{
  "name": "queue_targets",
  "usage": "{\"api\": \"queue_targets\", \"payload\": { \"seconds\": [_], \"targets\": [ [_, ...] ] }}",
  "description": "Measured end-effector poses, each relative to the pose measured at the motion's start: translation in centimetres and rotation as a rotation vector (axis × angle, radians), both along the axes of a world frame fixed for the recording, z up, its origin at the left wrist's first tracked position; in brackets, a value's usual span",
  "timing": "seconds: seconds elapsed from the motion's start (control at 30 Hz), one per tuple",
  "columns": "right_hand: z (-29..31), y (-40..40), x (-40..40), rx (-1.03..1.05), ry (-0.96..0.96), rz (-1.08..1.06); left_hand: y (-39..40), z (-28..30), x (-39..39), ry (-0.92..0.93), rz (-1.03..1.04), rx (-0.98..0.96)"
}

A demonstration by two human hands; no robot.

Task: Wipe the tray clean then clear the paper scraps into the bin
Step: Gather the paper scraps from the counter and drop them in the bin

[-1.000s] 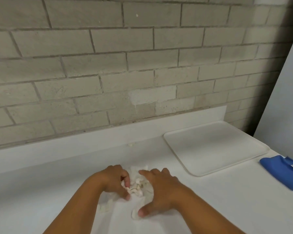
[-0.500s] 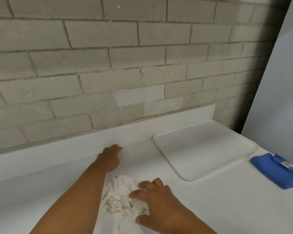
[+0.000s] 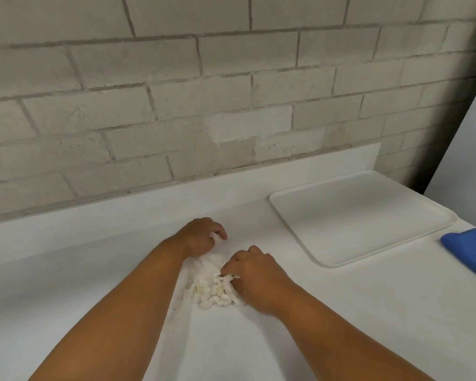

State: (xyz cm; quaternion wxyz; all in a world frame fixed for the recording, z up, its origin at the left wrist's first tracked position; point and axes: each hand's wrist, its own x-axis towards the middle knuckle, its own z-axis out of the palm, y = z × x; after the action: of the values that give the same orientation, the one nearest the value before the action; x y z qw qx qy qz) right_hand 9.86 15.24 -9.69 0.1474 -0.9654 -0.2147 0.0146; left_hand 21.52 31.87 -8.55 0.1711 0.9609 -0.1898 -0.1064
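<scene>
One white counter point(image 3: 341, 312), pale brick wall point(image 3: 176, 105), white tray point(image 3: 360, 215) right

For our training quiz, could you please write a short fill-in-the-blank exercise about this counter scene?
1. The flat white rectangular tray lies on the white counter to the ___ of both hands.
2. The folded cloth at the counter's right edge is ___ in colour.
3. The right hand grips the pile of white paper scraps, and the left hand pinches a ___ scrap.

Missing words: right; blue; white
</scene>
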Motion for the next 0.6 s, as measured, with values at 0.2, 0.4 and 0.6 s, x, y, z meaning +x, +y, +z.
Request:
{"api": "queue_targets", "payload": {
  "seconds": [0.2, 0.4, 0.6],
  "targets": [
    [2.0, 0.4, -0.5, -0.147, 0.244, -0.160, 1.4, 3.5, -3.4, 0.346, -0.007, 0.119],
    [2.0, 1.8, -1.8, -0.095, 0.251, -0.178, 2.6, 4.6, -8.4, 0.308, -0.048, 0.440],
    [3.6, 1.3, -3.3, 0.167, 0.388, -0.130, 3.7, 2.4, -11.0, 0.309, 0.139, 0.074]
  ]
}}
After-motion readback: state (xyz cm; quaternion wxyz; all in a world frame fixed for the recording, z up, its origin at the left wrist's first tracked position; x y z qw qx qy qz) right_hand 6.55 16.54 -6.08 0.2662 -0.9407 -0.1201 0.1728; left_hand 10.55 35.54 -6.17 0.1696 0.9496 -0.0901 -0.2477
